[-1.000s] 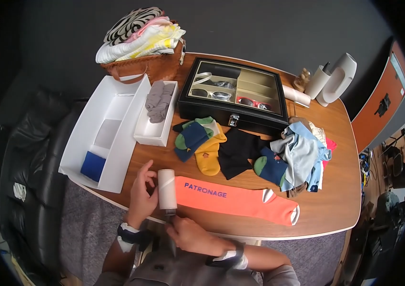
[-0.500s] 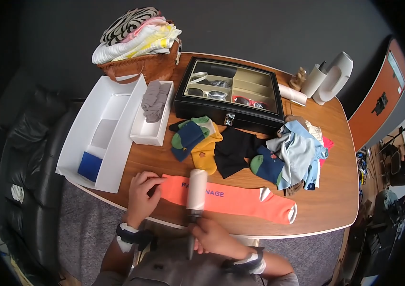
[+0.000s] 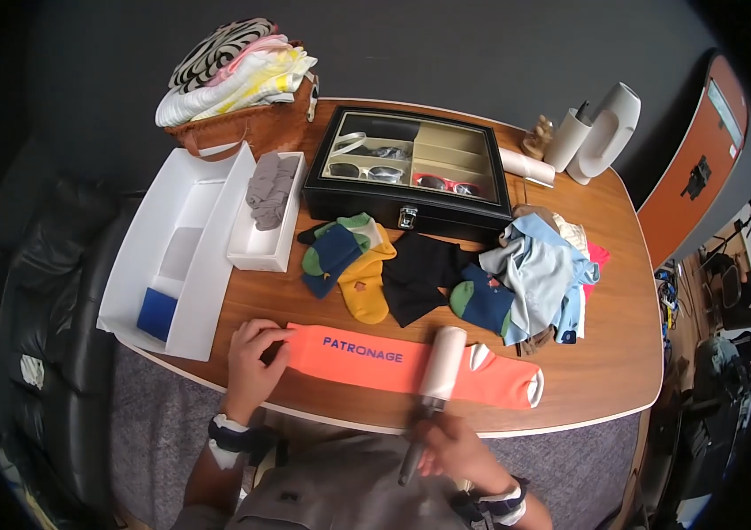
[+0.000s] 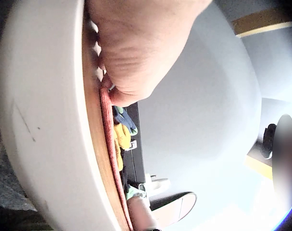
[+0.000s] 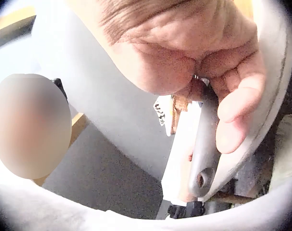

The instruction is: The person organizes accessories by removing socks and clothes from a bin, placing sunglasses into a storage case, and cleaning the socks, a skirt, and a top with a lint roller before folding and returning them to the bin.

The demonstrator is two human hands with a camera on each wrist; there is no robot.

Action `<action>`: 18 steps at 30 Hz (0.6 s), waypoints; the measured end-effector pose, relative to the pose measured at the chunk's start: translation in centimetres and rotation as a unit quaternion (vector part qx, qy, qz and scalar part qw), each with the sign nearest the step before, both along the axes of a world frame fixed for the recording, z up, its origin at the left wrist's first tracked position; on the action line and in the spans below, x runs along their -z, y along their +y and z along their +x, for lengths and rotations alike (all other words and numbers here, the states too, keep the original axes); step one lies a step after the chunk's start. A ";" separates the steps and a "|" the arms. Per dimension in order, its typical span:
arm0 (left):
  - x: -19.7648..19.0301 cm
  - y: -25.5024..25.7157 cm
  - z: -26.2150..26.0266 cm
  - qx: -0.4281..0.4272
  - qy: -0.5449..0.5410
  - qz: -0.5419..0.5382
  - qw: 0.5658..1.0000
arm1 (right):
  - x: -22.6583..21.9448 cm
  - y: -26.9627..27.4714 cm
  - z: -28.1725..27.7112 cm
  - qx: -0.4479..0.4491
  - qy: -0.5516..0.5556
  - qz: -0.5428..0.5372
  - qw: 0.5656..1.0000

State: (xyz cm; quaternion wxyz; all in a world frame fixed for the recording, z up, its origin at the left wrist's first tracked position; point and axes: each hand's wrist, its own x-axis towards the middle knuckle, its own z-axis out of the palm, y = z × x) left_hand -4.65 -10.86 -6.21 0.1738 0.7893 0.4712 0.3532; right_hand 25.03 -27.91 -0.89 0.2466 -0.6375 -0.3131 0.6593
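Observation:
A coral-orange sock [image 3: 358,364] lettered PATRONAGE lies flat along the near side of the table. My left hand [image 3: 254,362] is at its left end; thumb and fingertip pinch the edge there, and the left wrist view shows the thumb [image 4: 129,96] on the fabric. My right hand [image 3: 457,449] grips the dark grey handle [image 5: 204,149] of a lint roller. The roller's white paper head [image 3: 443,362] lies across the sock, near the white heel patch.
Beyond the sock lie a green-and-navy sock [image 3: 333,252], a yellow sock [image 3: 365,291], black fabric [image 3: 415,276] and piled clothes [image 3: 539,265]. Behind them stands a black glasses case [image 3: 375,208]. White boxes [image 3: 208,283] [image 3: 256,256] stand left, below a brown basket [image 3: 261,128] of folded cloth.
The lint roller in my right hand has moved rightward, from the sock's left end across the lettering to near the heel. My left hand has come down onto the sock's left end.

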 end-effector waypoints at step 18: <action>0.3 -0.1 0.0 -0.007 -0.008 -0.029 1.000 | 1.3 -7.8 7.1 0.272 -0.074 0.058 0.958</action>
